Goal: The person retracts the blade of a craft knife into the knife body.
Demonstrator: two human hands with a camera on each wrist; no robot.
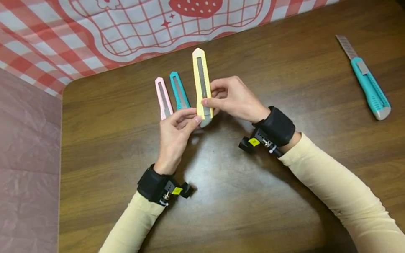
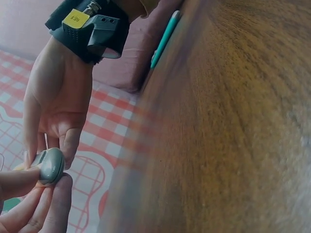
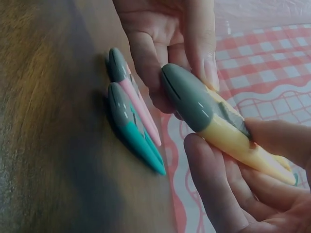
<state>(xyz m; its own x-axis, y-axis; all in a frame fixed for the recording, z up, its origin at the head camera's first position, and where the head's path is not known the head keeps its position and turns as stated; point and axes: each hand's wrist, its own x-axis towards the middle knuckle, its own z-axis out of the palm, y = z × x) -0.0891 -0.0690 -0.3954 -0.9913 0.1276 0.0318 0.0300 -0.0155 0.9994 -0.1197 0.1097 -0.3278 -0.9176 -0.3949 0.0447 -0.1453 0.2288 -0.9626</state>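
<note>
Both hands hold a yellow utility knife (image 1: 201,76) above the wooden table, its narrow tip toward the cloth backdrop. My left hand (image 1: 178,136) pinches it near the grey end cap (image 2: 52,167). With thumb and fingers, my right hand (image 1: 238,99) grips the lower part of the yellow body; its thumb lies by the grey slider (image 3: 232,118) in the right wrist view. No blade shows beyond the tip. Left of it, a pink utility knife (image 1: 163,97) and a teal utility knife (image 1: 179,89) lie side by side, their lower ends hidden behind my left hand in the head view.
Far right on the table (image 1: 236,219) lies a larger turquoise utility knife (image 1: 370,89) with its segmented blade (image 1: 346,47) extended. A red-and-white checked cloth (image 1: 129,21) with a strawberry print hangs along the back edge. Pink fabric (image 1: 6,167) borders the left side.
</note>
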